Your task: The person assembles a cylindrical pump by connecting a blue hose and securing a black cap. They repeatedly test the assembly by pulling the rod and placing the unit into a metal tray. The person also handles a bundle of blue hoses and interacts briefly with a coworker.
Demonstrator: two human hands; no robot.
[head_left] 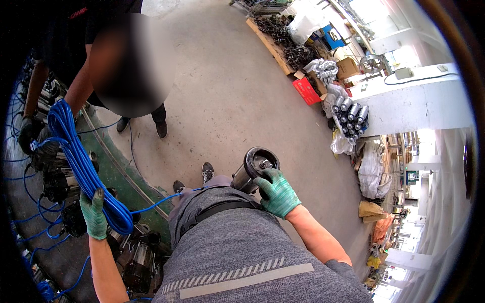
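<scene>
Blue cable, bundled into a long coil, stood up at the person's left, where the gloved left hand pressed against its lower part; whether those fingers closed right round it I could not tell. The gloved right hand was hooked firmly over the rim of a dark metal cylinder, which was tilted just in front of the waist, a small shaft showing inside its open end. One blue strand ran from the coil toward the waist, its end hidden.

The step seemed to be managing both loads together. Doing it well probably meant keeping the rim grip tight and the cylinder close to the body, supporting the coil so no loop slipped, and leaving slack in the strand.

A co-worker leaned in at the left, a dark-gloved hand near the coil's upper part, leaving little room to swing it. Below lay dark metal parts and loose blue loops that could snag, and a thin cable trailed across the floor. Well apart, on the right, were a red box and stacked silvery cylinders
</scene>
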